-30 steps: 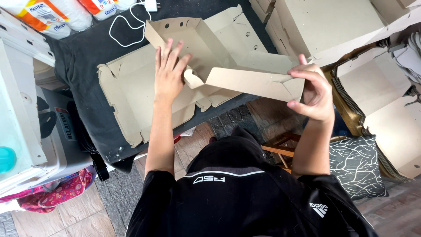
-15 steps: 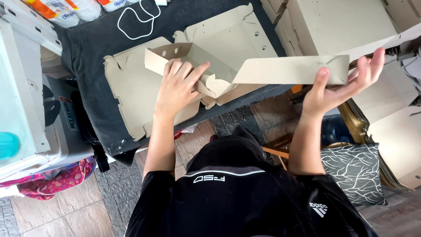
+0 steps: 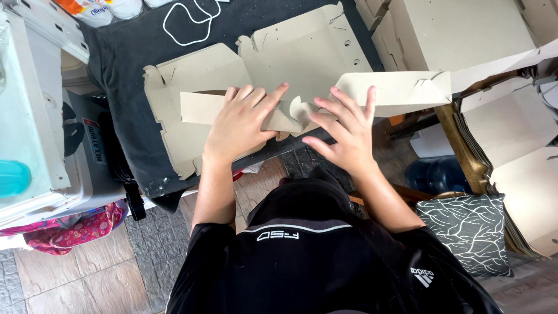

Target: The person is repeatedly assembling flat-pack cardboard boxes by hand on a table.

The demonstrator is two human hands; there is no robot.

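The flat cardboard box blank (image 3: pixel 290 75) lies on the dark desk (image 3: pixel 125 70). On its near edge, the left hand (image 3: pixel 241 125) presses flat, grip open, fingers spread on a folded strip. Right of it, the right hand (image 3: pixel 343 134), grip open, touches the folded flap (image 3: pixel 401 90).

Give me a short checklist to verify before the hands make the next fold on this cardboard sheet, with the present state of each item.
1. Left hand flat on the folded strip: ok.
2. Right hand pressing the long flap: ok.
3. Cardboard sheet lying flat on the dark cloth: ok.
4. Long flap fully supported: not ok, its right end reaches past the table edge.
5. White cord away from the sheet: ok, it lies apart.
6. Crease under the palms sharp: cannot tell, hands cover it.
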